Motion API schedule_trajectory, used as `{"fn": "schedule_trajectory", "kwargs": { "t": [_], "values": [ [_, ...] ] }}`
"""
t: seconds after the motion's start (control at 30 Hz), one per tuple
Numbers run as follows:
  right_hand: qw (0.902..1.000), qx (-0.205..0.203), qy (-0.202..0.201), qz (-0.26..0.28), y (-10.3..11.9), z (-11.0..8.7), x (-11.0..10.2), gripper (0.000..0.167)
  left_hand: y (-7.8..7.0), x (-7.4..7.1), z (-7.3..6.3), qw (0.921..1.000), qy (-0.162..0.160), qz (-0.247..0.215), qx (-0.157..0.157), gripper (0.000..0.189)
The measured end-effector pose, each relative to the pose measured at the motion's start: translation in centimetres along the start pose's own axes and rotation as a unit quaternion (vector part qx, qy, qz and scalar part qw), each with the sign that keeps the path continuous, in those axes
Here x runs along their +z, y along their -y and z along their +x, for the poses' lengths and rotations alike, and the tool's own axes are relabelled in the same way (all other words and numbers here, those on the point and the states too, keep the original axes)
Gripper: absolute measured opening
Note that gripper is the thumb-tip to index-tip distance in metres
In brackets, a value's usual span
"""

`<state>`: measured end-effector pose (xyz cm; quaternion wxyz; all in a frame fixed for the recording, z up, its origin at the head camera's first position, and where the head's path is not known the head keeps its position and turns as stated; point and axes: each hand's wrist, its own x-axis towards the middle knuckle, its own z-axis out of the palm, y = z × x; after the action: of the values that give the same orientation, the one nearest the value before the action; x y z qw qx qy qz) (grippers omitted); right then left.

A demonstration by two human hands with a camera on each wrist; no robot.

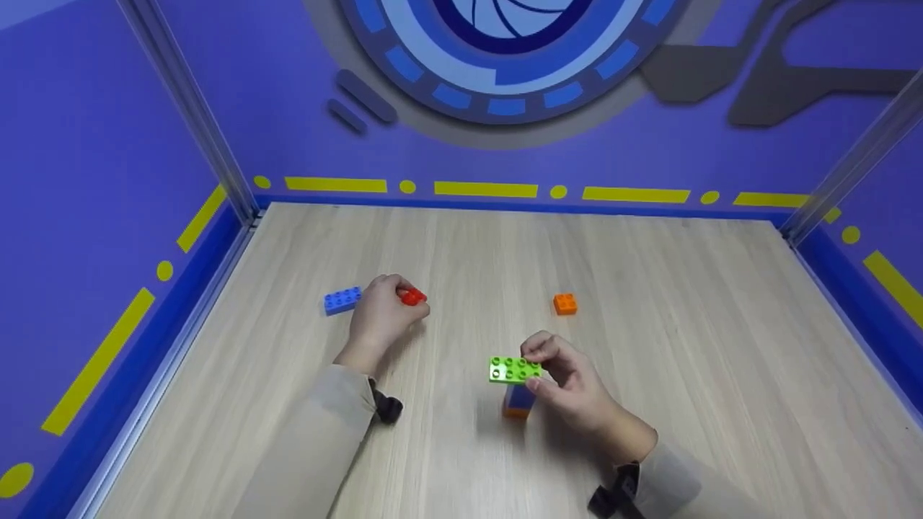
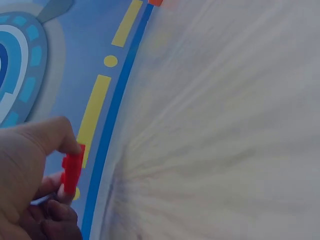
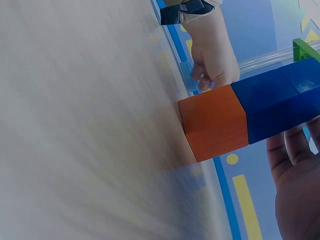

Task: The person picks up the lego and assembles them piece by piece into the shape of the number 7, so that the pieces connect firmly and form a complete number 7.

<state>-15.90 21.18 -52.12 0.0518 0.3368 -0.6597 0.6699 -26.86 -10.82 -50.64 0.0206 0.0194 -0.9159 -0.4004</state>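
My left hand (image 1: pixel 382 317) pinches a small red toy brick (image 1: pixel 413 297) between thumb and fingers, over the table's left half. In the left wrist view the red brick (image 2: pixel 73 169) stands on edge in that grip. A long blue brick (image 1: pixel 342 300) lies just left of this hand. With thumb and fingers at its right end, my right hand (image 1: pixel 577 382) holds a bright green eight-stud brick (image 1: pixel 510 370). The green brick tops an upright stack whose blue bricks (image 3: pixel 265 105) sit on an orange brick (image 3: pixel 214 122) at the bottom.
A small orange four-stud brick (image 1: pixel 565 303) rests on the wooden table (image 1: pixel 461 252), beyond the right hand. Printed blue-purple panels (image 1: pixel 505 166) with yellow marks stand along the back and both sides.
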Motion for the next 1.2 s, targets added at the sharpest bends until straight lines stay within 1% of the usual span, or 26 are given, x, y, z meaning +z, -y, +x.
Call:
{"fn": "schedule_trajectory", "kwargs": {
  "t": [0.1,0.23,0.4,0.6,0.73,0.87,1.0,1.1,1.2],
  "values": [
    [1.0,-0.003,-0.002,0.004,0.0,0.0,0.0,0.036,-0.4,-0.1,-0.3,0.9994,0.006,-0.015,0.03,0.036],
    [1.0,0.001,-0.004,0.007,0.0,0.1,0.1,0.037,-1.0,-0.3,-0.8,0.9981,0.01,-0.028,0.053,0.033],
    [1.0,-0.001,0.0,0.004,-0.1,0.1,0.1,0.035,-1.5,-0.5,-1.4,0.9967,0.016,-0.033,0.072,0.033],
    [1.0,0.002,0.0,0.003,0.0,0.1,0.1,0.036,-2.1,-0.9,-2.2,0.9932,0.037,-0.062,0.091,0.032],
    [1.0,0.007,0.0,0.004,0.2,0.1,0.1,0.037,-2.6,-1.2,-2.8,0.9904,0.051,-0.082,0.099,0.031],
    [1.0,0.001,0.002,0.007,0.0,0.0,0.0,0.038,-3.1,-1.4,-3.4,0.9872,0.065,-0.101,0.105,0.034],
    [0.9999,-0.008,0.004,0.008,-0.1,0.0,-0.1,0.032,-3.7,-1.5,-3.8,0.984,0.069,-0.107,0.125,0.039],
    [1.0,-0.005,0.005,0.005,-0.2,-0.1,-0.2,0.026,-4.2,-1.7,-4.1,0.9814,0.07,-0.106,0.144,0.04],
    [1.0,0.002,0.006,0.002,0.0,0.0,-0.1,0.023,-4.5,-1.8,-4.6,0.9784,0.082,-0.112,0.153,0.038]
  ]
}}
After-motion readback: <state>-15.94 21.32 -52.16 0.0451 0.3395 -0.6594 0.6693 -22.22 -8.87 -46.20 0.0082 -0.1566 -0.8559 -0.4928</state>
